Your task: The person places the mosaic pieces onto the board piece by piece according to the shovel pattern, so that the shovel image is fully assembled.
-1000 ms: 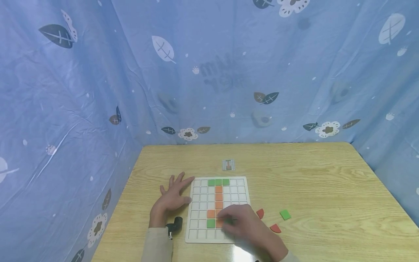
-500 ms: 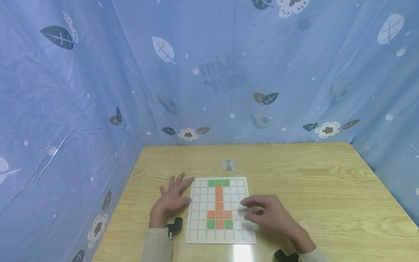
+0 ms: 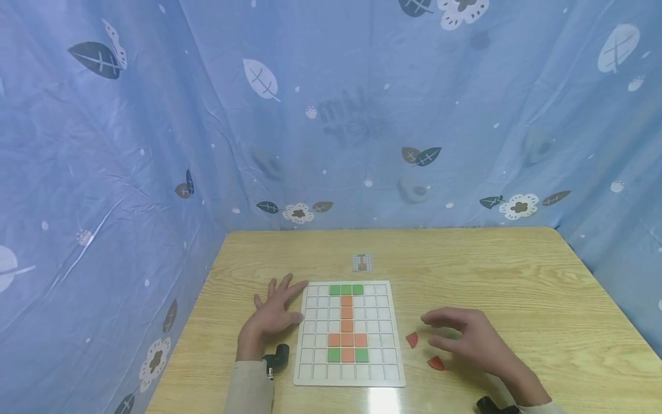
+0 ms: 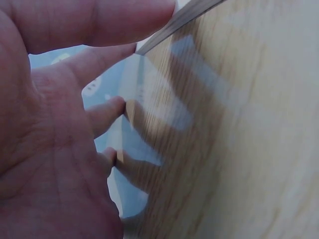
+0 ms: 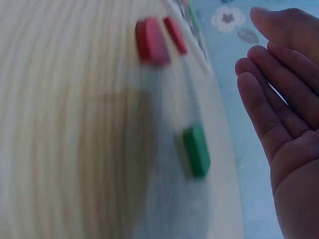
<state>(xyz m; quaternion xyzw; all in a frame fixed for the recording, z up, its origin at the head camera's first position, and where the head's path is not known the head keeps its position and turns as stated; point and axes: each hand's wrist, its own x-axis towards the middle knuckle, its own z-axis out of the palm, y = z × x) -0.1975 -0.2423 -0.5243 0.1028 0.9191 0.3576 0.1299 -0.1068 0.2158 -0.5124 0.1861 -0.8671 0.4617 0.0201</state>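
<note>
A white grid board (image 3: 314,371) lies on the table, with green tiles (image 3: 346,290) along its top row. Orange tiles (image 3: 347,313) run down the middle, and lower down sit a green tile (image 3: 334,355) and another green tile (image 3: 361,355). My left hand (image 3: 274,313) spreads beside the board, thumb and index finger at its left edge. Right of the board, my right hand (image 3: 468,336) hovers with bent, relaxed fingers, nothing between them. Below it lies a loose green tile (image 5: 197,151), mostly hidden in the head view. Close by are two red quarter-round pieces, one thicker red piece (image 5: 152,41) nearest the wrist camera.
A small pattern card (image 3: 362,262) lies behind the board. The wooden table (image 3: 543,287) stretches to the right. Blue printed cloth (image 3: 331,115) hangs behind and at the sides.
My right hand has let go of an orange tile on the board's grid and moved right, off the board, to over the loose green tile. The left hand stays put.
</note>
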